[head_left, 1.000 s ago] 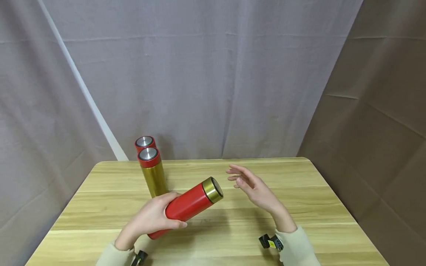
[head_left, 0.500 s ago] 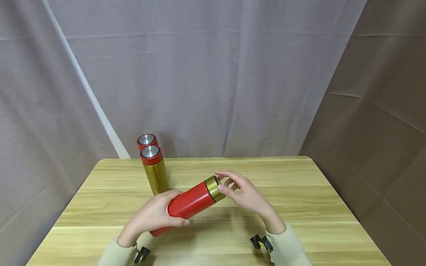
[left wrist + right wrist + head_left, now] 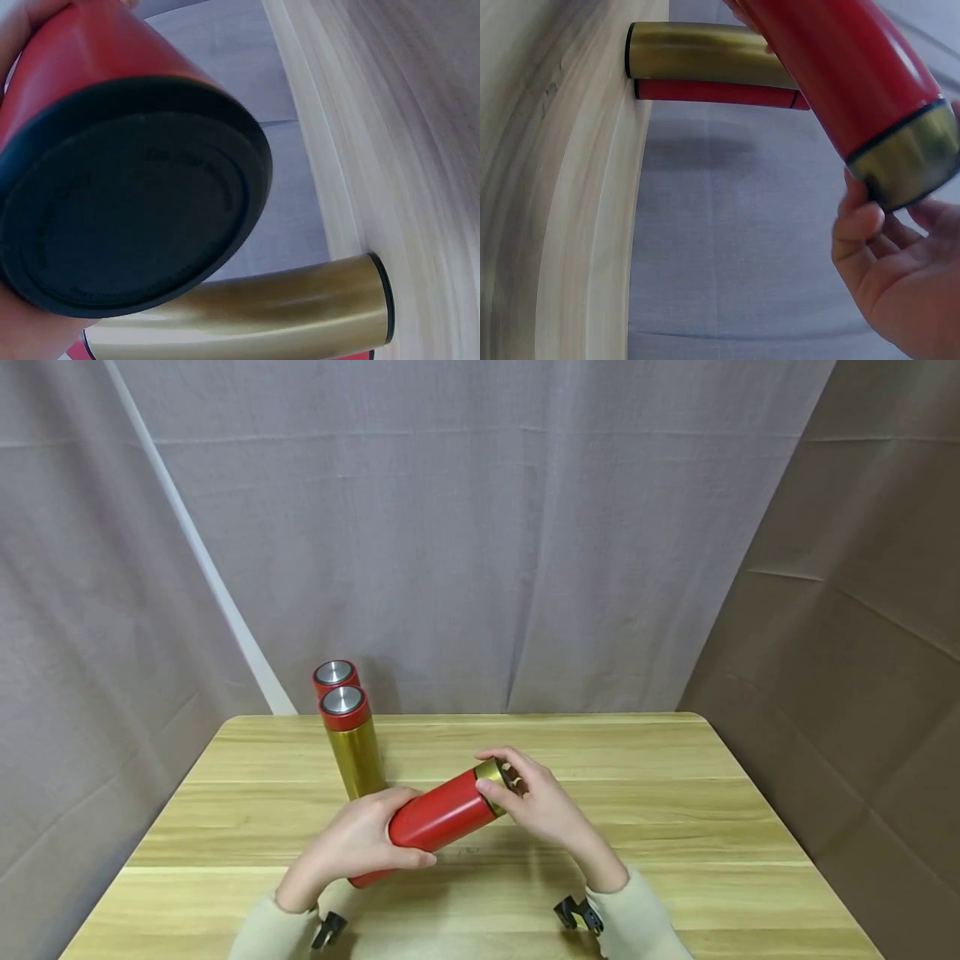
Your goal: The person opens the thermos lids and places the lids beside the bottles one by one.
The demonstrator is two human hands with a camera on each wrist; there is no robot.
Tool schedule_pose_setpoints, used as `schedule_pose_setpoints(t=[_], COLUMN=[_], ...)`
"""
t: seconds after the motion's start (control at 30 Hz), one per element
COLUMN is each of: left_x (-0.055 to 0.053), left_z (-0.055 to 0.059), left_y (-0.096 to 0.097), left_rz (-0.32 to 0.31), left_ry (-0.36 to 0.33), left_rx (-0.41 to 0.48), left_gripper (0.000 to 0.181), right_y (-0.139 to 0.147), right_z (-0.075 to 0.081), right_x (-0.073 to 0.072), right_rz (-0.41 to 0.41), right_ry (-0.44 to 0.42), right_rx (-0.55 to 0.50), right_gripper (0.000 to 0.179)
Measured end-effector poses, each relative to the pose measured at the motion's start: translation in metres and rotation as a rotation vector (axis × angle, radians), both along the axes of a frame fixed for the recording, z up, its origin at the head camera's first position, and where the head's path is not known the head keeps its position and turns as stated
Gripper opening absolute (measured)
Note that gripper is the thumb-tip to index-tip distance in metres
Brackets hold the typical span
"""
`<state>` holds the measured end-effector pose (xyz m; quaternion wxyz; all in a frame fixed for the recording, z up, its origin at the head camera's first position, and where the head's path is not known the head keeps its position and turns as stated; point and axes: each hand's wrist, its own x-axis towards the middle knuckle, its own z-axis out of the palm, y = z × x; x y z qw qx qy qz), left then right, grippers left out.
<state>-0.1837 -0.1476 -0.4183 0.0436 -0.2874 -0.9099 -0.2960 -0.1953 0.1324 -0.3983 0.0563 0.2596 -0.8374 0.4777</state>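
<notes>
My left hand (image 3: 360, 835) grips the lower body of a red thermos flask (image 3: 442, 814), held tilted above the table with its top pointing up to the right. Its black base (image 3: 135, 210) faces the camera in the left wrist view. At the other end, my right hand (image 3: 543, 806) holds the gold lid (image 3: 911, 161), thumb on the near side and fingers over the far side. The lid sits on the flask. Parts of the right fingers are hidden behind it.
A gold thermos (image 3: 356, 760) with a red lid stands upright beyond my left hand. Close behind it is a red thermos (image 3: 712, 91), mostly hidden in the head view. The wooden table (image 3: 637, 843) ends at a grey curtain (image 3: 450, 568).
My right hand has come in from the right, from apart with loose fingers to holding the gold lid. My left hand keeps its grip on the red thermos, which stays tilted.
</notes>
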Motion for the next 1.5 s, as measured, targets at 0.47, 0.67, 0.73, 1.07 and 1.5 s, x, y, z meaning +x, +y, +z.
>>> schedule_pose_setpoints(t=[0.47, 0.67, 0.73, 1.07, 1.5], left_x=[0.001, 0.002, 0.002, 0.000, 0.003], left_z=[0.003, 0.002, 0.000, 0.004, 0.006], left_y=[0.007, 0.008, 0.007, 0.006, 0.004], left_rz=[-0.170, -0.245, -0.279, -0.255, -0.057], left_ry=[-0.058, -0.071, -0.104, -0.116, 0.024], left_rx=[0.052, 0.075, 0.092, 0.099, 0.002], left_gripper=[0.056, 0.056, 0.055, 0.052, 0.060], right_y=[0.005, 0.009, 0.010, 0.015, 0.016], right_z=[0.000, 0.003, 0.006, 0.011, -0.002], right_x=[0.006, 0.008, 0.008, 0.005, 0.002], right_rz=[-0.009, 0.116, 0.174, 0.220, 0.040], right_ry=[0.112, 0.254, 0.304, 0.216, -0.004], right_rx=[-0.133, -0.147, -0.144, -0.144, 0.025], right_gripper=[0.027, 0.034, 0.038, 0.043, 0.053])
